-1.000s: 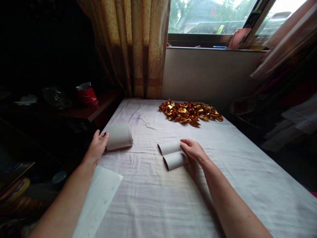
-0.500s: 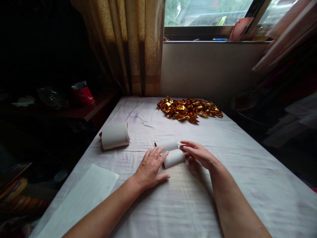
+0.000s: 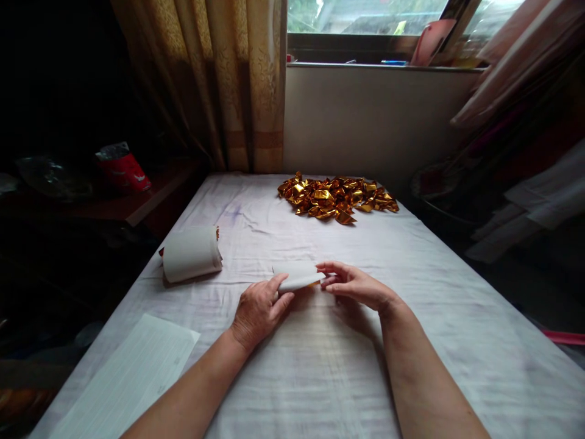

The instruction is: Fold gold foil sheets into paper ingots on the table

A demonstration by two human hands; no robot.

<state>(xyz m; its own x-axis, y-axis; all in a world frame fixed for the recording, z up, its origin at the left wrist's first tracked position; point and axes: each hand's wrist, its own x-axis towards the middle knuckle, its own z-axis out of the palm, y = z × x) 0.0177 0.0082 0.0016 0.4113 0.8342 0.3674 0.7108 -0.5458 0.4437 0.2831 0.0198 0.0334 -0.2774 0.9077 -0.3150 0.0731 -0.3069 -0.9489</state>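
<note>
My left hand (image 3: 258,310) and my right hand (image 3: 356,285) hold a small curled sheet of white-backed paper (image 3: 297,276) between them, just above the white cloth of the table (image 3: 320,366). The left fingers pinch its left end, the right fingertips pinch its right end. A thicker curled stack of the same paper (image 3: 192,254) lies to the left, apart from both hands. A heap of folded gold foil pieces (image 3: 336,197) sits at the far end of the table.
A lined white sheet (image 3: 132,378) lies at the near left edge. A dark side table with a red packet (image 3: 122,172) stands left. Curtain (image 3: 219,79), wall and window sill are behind; clutter fills the right side.
My left hand left the curled stack at the left and came to the middle. Both hands now pinch the small curled sheet, which has been lifted and partly flattened.
</note>
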